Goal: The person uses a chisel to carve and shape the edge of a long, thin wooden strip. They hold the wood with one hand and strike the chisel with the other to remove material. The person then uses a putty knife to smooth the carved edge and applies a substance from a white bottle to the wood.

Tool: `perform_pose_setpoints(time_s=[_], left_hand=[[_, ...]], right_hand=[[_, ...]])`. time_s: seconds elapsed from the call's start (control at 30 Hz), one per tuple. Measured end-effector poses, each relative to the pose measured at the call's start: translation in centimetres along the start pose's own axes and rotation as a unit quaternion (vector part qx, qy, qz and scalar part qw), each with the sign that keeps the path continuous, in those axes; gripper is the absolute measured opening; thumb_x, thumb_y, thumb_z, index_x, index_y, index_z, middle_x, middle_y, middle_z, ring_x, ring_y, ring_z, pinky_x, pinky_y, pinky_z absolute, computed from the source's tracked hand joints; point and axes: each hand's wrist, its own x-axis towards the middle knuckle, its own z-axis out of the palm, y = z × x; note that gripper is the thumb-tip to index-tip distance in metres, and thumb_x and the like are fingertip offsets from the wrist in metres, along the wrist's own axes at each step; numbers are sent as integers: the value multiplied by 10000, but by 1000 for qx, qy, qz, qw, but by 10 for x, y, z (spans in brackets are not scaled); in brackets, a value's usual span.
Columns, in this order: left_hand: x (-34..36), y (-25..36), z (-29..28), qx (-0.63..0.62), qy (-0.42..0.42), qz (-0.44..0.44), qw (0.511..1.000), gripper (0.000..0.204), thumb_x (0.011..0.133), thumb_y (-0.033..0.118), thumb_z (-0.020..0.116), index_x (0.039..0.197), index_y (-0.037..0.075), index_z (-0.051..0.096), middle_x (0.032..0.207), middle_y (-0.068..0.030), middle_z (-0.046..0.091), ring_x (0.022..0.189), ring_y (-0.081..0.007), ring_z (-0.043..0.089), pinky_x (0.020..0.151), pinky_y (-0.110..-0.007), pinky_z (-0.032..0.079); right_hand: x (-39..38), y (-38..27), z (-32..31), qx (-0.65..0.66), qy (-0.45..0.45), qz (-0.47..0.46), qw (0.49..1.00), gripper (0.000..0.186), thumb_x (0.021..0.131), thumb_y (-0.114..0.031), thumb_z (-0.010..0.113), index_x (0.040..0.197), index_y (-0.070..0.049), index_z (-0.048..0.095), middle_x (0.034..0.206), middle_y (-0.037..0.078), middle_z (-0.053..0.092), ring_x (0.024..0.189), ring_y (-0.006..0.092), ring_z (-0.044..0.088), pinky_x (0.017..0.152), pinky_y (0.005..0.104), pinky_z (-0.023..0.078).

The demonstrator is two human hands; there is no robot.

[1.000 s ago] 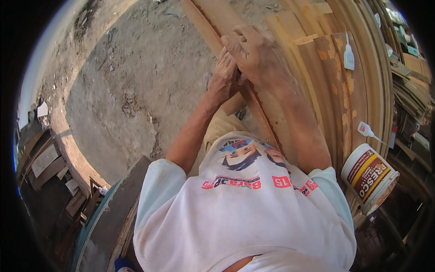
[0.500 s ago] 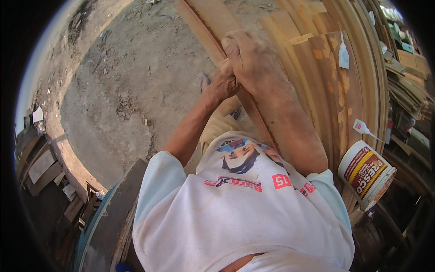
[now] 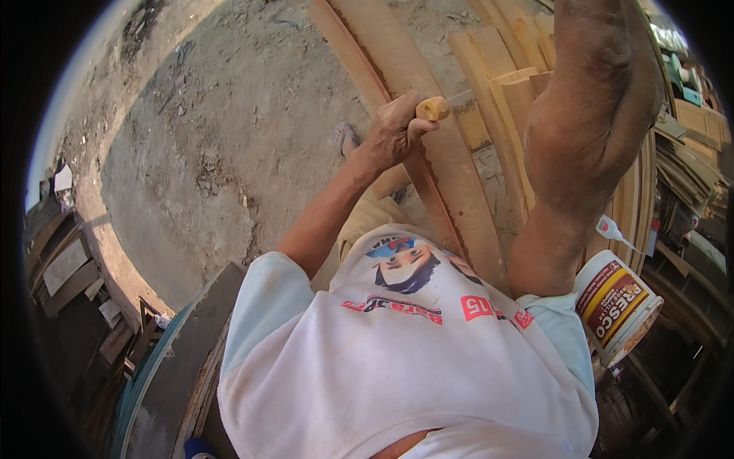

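My left hand point(image 3: 397, 122) is closed on a yellow-handled tool point(image 3: 433, 109), with what looks like a flat grey part behind it, over a long plank point(image 3: 464, 195) with a reddish strip along its length. My right hand point(image 3: 592, 69) is raised large toward the upper right, over stacked wooden boards point(image 3: 489, 92); its fingers run out at the top edge and are not clear. A white bucket point(image 3: 619, 306) with a brown and yellow label stands by my right elbow, and a small white bottle point(image 3: 610, 228) lies above it.
Concrete ground point(image 3: 214, 153) with grit spreads to the left. Piles of scrap boards point(image 3: 65, 275) lie at far left and more stacked sheets point(image 3: 692, 161) at far right. A large grey panel point(image 3: 164, 367) stands at lower left. A sandalled foot point(image 3: 344, 140) shows beside the plank.
My hands, together on the plank earlier, are now apart. The right has risen far to the upper right. The left has shifted slightly right, and a yellow handle now shows in it.
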Motion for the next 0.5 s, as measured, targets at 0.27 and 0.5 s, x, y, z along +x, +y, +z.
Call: perform_pose_setpoints(time_s=[0.27,0.5], left_hand=[[-5,11,24,-51,40,28,998,326,1092,310,649,1130,-14,657,990,-178,699,928,-331,727,787,-414,572],[-10,-10,0,-21,-30,-15,999,288,1083,274,664,1160,-4,662,1006,-198,696,923,-356,721,766,-437,554]], right_hand=[[-8,33,33,-21,-15,45,999,531,1133,-437,464,1286,50,608,1278,320,682,1188,512,661,1025,573,504],[-4,10,18,13,-17,9,1000,532,1130,-438,474,1267,59,604,1273,333,677,1164,517,667,1007,573,519]])
